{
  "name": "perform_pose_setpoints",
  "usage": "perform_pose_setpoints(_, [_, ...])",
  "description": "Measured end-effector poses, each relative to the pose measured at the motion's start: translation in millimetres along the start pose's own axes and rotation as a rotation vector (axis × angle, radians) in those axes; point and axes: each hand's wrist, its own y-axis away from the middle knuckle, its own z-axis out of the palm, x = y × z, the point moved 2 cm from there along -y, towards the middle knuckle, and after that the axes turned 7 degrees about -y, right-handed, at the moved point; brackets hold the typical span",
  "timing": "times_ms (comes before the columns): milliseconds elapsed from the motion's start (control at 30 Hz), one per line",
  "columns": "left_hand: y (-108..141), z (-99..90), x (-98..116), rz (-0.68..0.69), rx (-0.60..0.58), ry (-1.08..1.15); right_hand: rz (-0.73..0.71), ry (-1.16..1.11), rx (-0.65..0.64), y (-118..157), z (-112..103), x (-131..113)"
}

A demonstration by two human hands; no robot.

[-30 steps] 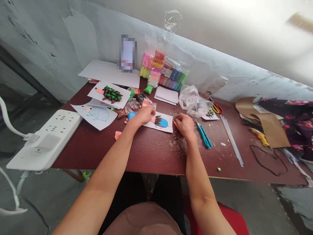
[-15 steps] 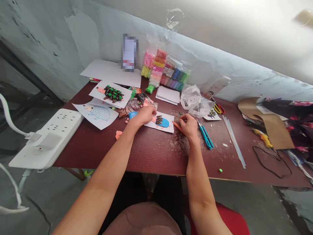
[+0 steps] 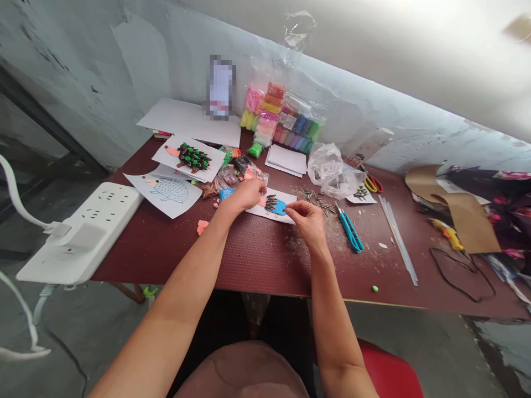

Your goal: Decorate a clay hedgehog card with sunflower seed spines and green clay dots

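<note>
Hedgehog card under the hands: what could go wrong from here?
The right hand works right beside the blue clay hedgehog, so it could knock seeds out of place. The loose seed pile lies close and might scatter. The left hand could smear the pink clay.

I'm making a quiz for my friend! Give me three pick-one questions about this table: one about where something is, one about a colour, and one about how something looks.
1. Where is the pile of striped seeds? A) on the power strip B) right of the hedgehog card C) on the floor

2. What colour is the little clay ball near the front of the table? A) pink B) blue C) green

3. The far-left hedgehog drawing is: A) covered in seeds B) only drawn C) torn in half

Answers: 1 B, the seeds lie beside the card. 2 C, the ball shows green. 3 B, its dotted body has no seeds.
</note>
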Motion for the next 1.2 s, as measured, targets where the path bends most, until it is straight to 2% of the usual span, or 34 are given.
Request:
perform_pose_setpoints(200, [-1, 1.9, -2, 0.019, 0.018, 0.012, 0.075, 0.085, -0.047, 6, 11, 7])
perform_pose_setpoints(333, [-2, 2.5, -3, 0.011, 0.010, 0.005, 0.019, 0.261, -0.006, 5, 15, 0])
perform_pose_setpoints(467, [-3, 3.3, -3, 0.019, 0.019, 0.000, 0.042, 0.388, 0.024, 6, 19, -6])
perform_pose_setpoints(833, [-2, 3.4, -2, 0.000, 0.014, 0.007, 0.032, 0.427, 0.080, 8, 29, -12])
perform_pose_setpoints(1200, [-4, 4.3, -1, -0.006, 0.011, -0.024, -0.010, 0.460, 0.082, 7, 35, -2])
